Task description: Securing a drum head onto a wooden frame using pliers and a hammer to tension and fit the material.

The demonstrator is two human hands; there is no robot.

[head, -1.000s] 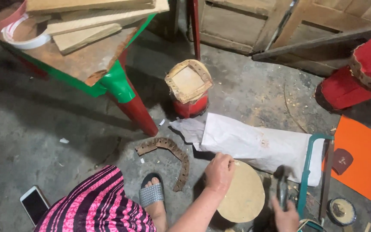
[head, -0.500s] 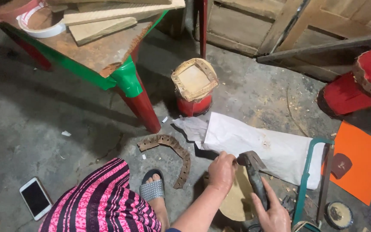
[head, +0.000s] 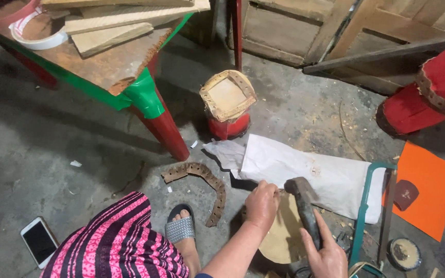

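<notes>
Right hand (head: 328, 252) is wrapped tight round the hammer (head: 305, 206) handle, head up just above the tan disc (head: 284, 237) on the floor (head: 78, 154). Left hand (head: 261, 205) is curled down on the disc's near-left edge, fingers bunched like it's pinching something small; can't tell what, it's hidden. That's the worry for me: the hammer head sits right beside those knuckles, so a slightly off swing lands on a finger. The disc also looks thin and only rests on rough concrete, so it could skid or crack if hit near the rim.

The sandalled foot (head: 180, 229) is close on the left too, next to the curved strip (head: 207, 185) full of holes, easy to kick. The phone (head: 38, 241) lies out by the floor's near-left corner, safe enough. Behind the disc the white bag (head: 315, 177) could snag, and the green saw frame (head: 372, 206) just right of the hammer is in elbow range. Farther back stands the red can (head: 227, 108).
</notes>
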